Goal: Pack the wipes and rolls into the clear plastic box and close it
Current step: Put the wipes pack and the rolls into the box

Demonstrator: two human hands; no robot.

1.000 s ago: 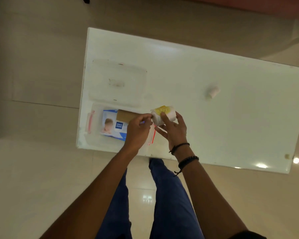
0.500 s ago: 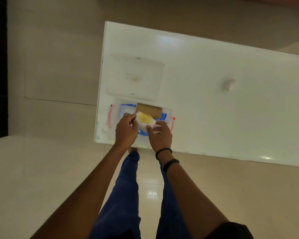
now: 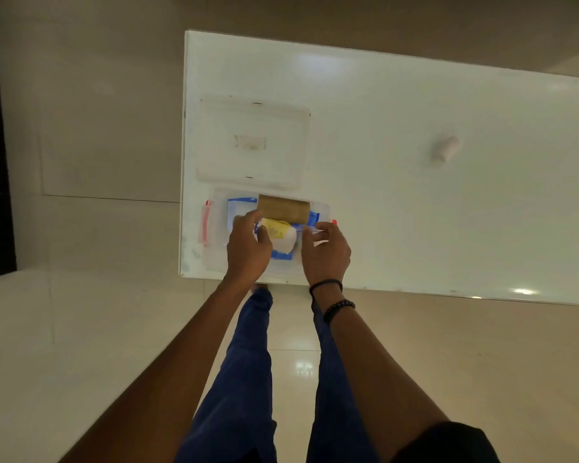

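Observation:
The clear plastic box (image 3: 218, 228) with red latches sits open at the table's near left corner. Inside it lies a blue wipes pack (image 3: 239, 207), with a brown cardboard roll (image 3: 283, 208) on its far side. A white roll with a yellow label (image 3: 281, 233) lies on the pack, in front of the brown roll. My left hand (image 3: 248, 252) grips that white roll's left end. To the right of the roll, my right hand (image 3: 326, 255) hovers over the box's right end, fingers apart and holding nothing. The clear lid (image 3: 251, 142) lies flat just behind the box.
Another small white roll (image 3: 445, 150) lies alone on the white table (image 3: 415, 212), far to the right of the box. The table's near edge runs just under my wrists. My blue trouser legs and a tiled floor show below.
The white labelled roll went from beside the box's right end down into the box onto the wipes pack. My right hand let go of it and drew back to the right.

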